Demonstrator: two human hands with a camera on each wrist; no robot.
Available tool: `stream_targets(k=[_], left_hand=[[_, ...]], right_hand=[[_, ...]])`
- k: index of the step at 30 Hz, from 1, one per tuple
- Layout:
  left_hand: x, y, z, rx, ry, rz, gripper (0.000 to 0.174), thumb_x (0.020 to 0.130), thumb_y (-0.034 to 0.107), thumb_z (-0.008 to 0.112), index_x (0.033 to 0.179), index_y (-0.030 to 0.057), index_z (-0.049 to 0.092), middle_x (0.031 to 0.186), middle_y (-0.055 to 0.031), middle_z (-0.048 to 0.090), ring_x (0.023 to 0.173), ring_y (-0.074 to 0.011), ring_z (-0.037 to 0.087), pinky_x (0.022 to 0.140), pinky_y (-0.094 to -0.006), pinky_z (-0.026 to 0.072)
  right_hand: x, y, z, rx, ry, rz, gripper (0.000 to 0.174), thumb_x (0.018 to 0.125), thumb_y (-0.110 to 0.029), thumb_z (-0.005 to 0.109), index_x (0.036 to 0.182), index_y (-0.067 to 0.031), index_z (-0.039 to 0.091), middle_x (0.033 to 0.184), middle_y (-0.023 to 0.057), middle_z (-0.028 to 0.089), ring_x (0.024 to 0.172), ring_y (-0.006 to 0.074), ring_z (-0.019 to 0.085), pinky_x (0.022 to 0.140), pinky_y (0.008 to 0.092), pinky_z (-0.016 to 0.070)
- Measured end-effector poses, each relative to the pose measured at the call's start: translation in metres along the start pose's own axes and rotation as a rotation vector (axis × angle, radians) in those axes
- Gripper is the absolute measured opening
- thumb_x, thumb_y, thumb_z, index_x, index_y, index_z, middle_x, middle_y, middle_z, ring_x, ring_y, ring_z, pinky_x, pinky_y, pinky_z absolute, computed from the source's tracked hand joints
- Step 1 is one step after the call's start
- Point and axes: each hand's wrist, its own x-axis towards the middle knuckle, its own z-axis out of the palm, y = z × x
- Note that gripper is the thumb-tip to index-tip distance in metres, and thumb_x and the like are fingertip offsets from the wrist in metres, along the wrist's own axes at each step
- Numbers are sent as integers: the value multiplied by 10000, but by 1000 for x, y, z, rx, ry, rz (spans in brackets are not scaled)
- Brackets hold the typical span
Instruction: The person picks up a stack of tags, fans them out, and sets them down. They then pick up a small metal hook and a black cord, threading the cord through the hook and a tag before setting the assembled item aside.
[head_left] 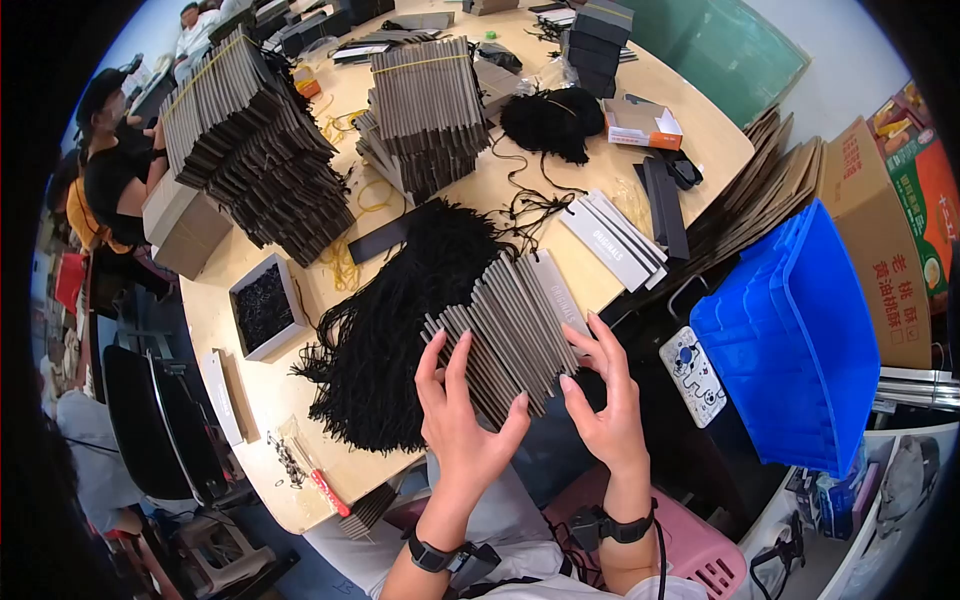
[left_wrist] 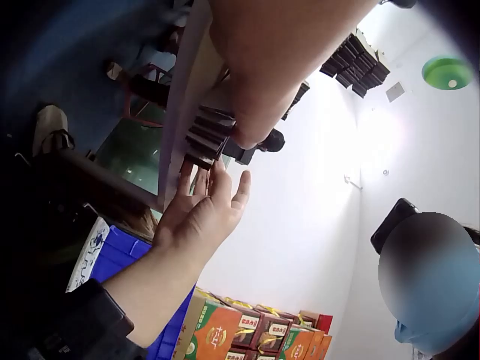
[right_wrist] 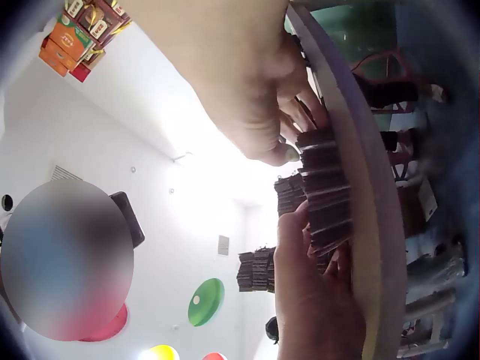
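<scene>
A row of thin grey cards (head_left: 500,335) stands on edge at the table's near side, with the face of a card lettered ORIGINALS at its right end. My left hand (head_left: 458,395) holds the row's left end, fingertips on top and thumb along the near edge. At the right end my right hand (head_left: 608,405) grips it with thumb and fingers. In the right wrist view both hands bracket the dark card edges (right_wrist: 326,191). A large bundle of black cords (head_left: 385,350) spreads just left of and behind the row.
Tall banded card stacks (head_left: 425,110) stand farther back. A box of small black pieces (head_left: 268,307) sits left, near a red-handled tool (head_left: 330,492). Several lettered light cards (head_left: 612,240) lie at right. A blue bin (head_left: 790,340) and cartons (head_left: 870,230) stand beside the table.
</scene>
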Motion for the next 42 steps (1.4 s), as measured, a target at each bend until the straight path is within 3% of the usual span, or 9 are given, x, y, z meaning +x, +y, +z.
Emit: stream_targets(k=[2, 3, 5, 12, 14, 27, 32, 35, 42], left_hand=[[0, -3, 1, 62, 21, 79, 783, 634, 227, 730, 1350, 77, 450, 1399, -118, 348, 905, -200, 552, 598, -263, 486], [0, -1, 2, 58, 20, 79, 783, 634, 227, 730, 1350, 77, 450, 1399, -118, 348, 905, -200, 552, 598, -263, 486], [-1, 3, 1, 5, 9, 8, 787, 615, 250, 759, 1330, 86, 476, 1377, -131, 373, 961, -279, 541, 756, -370, 504], [0, 1, 1, 9, 3, 3, 790, 614, 249, 759, 1333, 89, 472, 1378, -132, 372, 969, -279, 537, 758, -369, 504], [0, -4, 3, 67, 37, 100, 773, 637, 240, 722, 1343, 75, 455, 1399, -125, 350, 931, -219, 557, 601, -273, 494], [0, -2, 3, 57, 31, 87, 770, 637, 232, 728, 1341, 78, 457, 1402, -128, 348, 950, -231, 556, 624, -286, 501], [-1, 2, 1, 6, 19, 30, 800, 611, 234, 760, 1341, 94, 464, 1386, -135, 369, 971, -276, 543, 740, -358, 507], [-1, -1, 1, 43, 16, 72, 768, 642, 216, 727, 1346, 80, 451, 1406, -131, 347, 966, -239, 554, 668, -293, 495], [-1, 0, 1, 46, 29, 93, 770, 642, 210, 730, 1348, 84, 449, 1403, -130, 354, 978, -230, 558, 641, -283, 492]], right_hand=[[0, 2, 2, 5, 19, 2, 617, 850, 25, 575, 1416, 7, 330, 1306, 232, 530, 1205, 329, 539, 969, 372, 435], [0, 2, 1, 1, 20, 2, 617, 850, 25, 575, 1416, 7, 330, 1306, 232, 530, 1205, 329, 539, 969, 372, 435], [0, 2, 2, -33, 28, -1, 615, 849, 34, 570, 1415, 5, 332, 1294, 231, 540, 1192, 325, 546, 961, 373, 440], [1, 2, 3, -54, 30, -16, 617, 847, 35, 572, 1416, 3, 335, 1282, 226, 550, 1171, 325, 555, 953, 374, 445], [1, 2, 2, -54, 25, -23, 616, 845, 39, 569, 1414, 3, 337, 1281, 223, 551, 1167, 327, 557, 952, 373, 447], [0, 5, 2, -70, 33, -43, 615, 840, 50, 558, 1413, 2, 340, 1275, 215, 560, 1152, 327, 564, 948, 371, 452], [0, 4, 3, -65, 41, -61, 629, 829, 77, 562, 1411, 6, 337, 1264, 212, 563, 1149, 336, 565, 949, 377, 456], [1, 1, 2, -159, 33, -79, 629, 820, 84, 563, 1404, 13, 339, 1254, 214, 563, 1148, 353, 562, 955, 386, 454], [1, 3, 1, -204, 18, -128, 638, 803, 96, 560, 1395, 19, 333, 1228, 215, 567, 1133, 370, 560, 945, 395, 456]])
